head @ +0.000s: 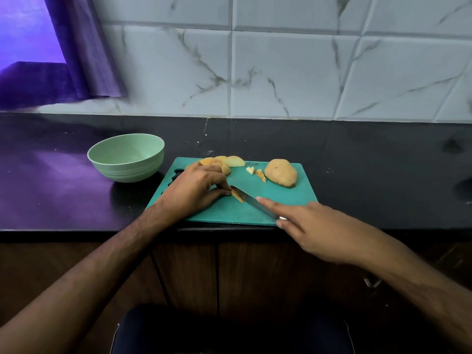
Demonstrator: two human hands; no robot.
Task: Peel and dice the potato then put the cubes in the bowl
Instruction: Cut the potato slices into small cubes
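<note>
A teal cutting board (281, 200) lies on the black counter. My left hand (194, 190) pinches a thin potato strip (237, 195) against the board. My right hand (314, 228) grips a knife (252, 200), index finger stretched along the spine, and the blade lies across the strip. Half a potato (281, 172), skin side up, sits at the board's far right. Several potato slices (229, 161) lie at the far edge behind my left hand. A few small cubes (256, 172) rest between slices and half. The pale green bowl (126, 158) stands left of the board with nothing visible inside.
The counter (370, 162) runs along a marble-tiled wall. A purple curtain (84, 54) hangs at the back left. Wooden cabinet doors (229, 272) are below the counter's front edge.
</note>
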